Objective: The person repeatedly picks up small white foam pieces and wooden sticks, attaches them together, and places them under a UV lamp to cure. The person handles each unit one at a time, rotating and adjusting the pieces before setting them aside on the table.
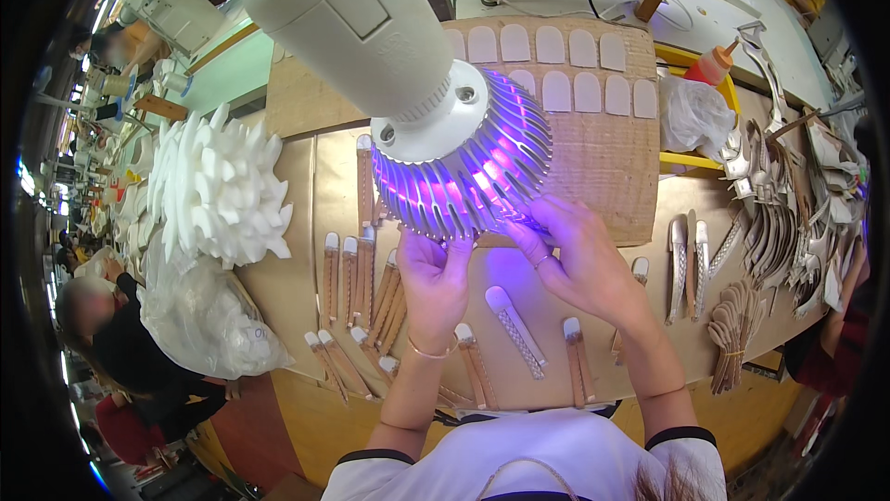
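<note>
A lamp with a white neck (357,33) and a finned metal head (454,167) glowing purple covers the middle of the view. Just below its rim, my left hand (431,283) has thumb and fingers pinched together, the fingertips partly behind the lamp. Close by, my right hand (579,255) is closed too, its thumb and forefinger meeting in the purple light at the rim. What the two hands hold is hidden by the lamp and the glare. A braided strap with a white rounded tip (515,329) lies between my forearms, and brown straps (349,279) lie left of my left hand.
Cardboard (607,163) bears rows of white rounded pads (582,47). A white foam pile (218,186) and a plastic bag (209,316) sit at left. At right are a yellow bin (681,163), a red bottle (712,65) and bundled straps (737,320). Other people are around.
</note>
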Available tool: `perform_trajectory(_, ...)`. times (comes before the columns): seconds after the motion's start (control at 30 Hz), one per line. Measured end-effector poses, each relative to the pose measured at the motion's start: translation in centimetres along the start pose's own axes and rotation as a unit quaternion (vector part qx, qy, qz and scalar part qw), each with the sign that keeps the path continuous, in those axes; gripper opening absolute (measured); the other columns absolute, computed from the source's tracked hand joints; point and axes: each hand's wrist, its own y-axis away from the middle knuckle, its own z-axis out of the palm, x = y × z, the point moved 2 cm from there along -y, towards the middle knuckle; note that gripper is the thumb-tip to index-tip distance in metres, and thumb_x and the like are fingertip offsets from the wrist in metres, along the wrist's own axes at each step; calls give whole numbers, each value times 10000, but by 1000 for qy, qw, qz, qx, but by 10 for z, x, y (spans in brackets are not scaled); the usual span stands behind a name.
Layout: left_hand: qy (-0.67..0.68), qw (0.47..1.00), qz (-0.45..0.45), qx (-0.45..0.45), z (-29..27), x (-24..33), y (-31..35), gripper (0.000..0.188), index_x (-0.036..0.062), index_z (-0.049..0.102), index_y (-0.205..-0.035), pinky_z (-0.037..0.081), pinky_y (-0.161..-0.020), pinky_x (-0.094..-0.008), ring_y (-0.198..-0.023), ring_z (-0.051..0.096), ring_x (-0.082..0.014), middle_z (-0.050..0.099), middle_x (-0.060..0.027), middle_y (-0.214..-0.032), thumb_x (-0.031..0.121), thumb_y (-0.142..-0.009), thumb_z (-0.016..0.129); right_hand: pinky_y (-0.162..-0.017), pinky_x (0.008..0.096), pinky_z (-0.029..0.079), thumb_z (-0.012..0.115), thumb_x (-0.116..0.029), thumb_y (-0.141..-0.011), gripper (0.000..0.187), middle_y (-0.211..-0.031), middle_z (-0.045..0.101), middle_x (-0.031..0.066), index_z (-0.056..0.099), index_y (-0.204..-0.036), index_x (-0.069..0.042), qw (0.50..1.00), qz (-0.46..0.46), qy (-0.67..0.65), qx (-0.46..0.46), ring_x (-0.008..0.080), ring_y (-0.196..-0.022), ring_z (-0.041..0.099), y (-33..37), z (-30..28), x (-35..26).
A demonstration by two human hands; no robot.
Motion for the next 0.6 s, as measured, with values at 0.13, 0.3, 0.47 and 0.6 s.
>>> perform_trajectory(0.13,-6,1000,-2,-1,0,1,0,227,-1,403,-755,590,-837,-381,-1004,644,-244,616,-279,-1079,-43,-921,552,-598,389,487,616,-117,-903,170,-799,592,171,623,-979,35,1000,-7,7,-1,336,-669,602,0,0,1)
perform_trajectory(0.3,12,1000,1,-8,0,-1,0,110,-109,512,-996,576,-866,-362,-1000,645,-220,628,-231,-1105,-31,-928,547,-586,381,488,617,-124,-908,168,-783,588,169,619,-945,40,1000,-8,-1,2,330,-654,605,0,0,1)
perform_trajectory(0.47,18,999,9,-29,-1,-3,-1,159,-122,503,-1058,571,-873,-365,-998,645,-224,628,-223,-1107,-24,-937,535,-678,431,397,571,-162,-901,157,-801,579,147,598,-975,-25,1000,20,-14,-17,356,-743,558,1,0,1)
perform_trajectory(0.6,19,999,14,-22,0,-3,0,167,-119,470,-1062,567,-880,-370,-1001,643,-236,618,-236,-1118,-20,-941,530,-588,372,494,622,-129,-906,173,-783,596,164,612,-944,39,1000,-10,-3,-1,314,-656,614,1,-1,-1)
